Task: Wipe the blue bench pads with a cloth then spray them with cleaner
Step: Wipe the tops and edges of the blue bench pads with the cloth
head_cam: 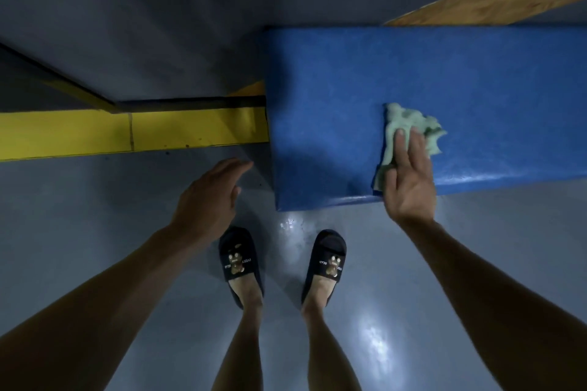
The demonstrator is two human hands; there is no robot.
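The right hand (408, 181) lies flat with fingers spread, pressing a pale green cloth (409, 130) on the near edge of the blue bench pad (333, 98). The left hand (206, 197) hangs open above the grey floor (95, 200), holding nothing. The black slippers (239, 260) carry a bear figure; the writing reads "BEAR".

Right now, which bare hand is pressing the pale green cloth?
The right hand, flat on the pale green cloth atop the blue bench pad; the left hand hovers empty.
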